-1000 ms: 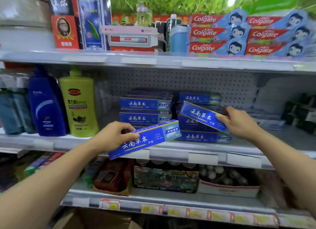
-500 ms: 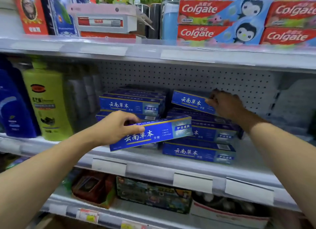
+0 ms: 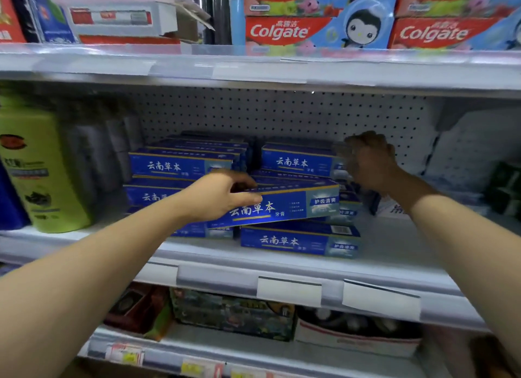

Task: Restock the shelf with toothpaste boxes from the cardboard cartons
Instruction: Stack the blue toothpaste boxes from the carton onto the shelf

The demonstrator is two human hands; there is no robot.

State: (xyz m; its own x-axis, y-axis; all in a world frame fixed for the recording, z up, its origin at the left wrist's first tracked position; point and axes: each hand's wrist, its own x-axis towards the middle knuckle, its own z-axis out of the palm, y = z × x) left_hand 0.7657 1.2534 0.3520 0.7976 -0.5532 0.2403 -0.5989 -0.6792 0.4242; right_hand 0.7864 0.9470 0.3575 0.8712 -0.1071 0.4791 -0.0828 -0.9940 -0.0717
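At shelf (image 3: 282,267): left hand (image 3: 217,198) clasps blue box (image 3: 284,205); right hand (image 3: 369,163) grip blurred, state unclear.

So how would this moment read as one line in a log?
left hand: holds blue toothpaste box | right hand: at top box of right stack, blurred | white metal shelf: partly stocked

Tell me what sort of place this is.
Most likely a shop aisle: stacked Colgate boxes above, blue toothpaste boxes on a pegboard-backed shelf, and price-tag holders along the shelf edge.
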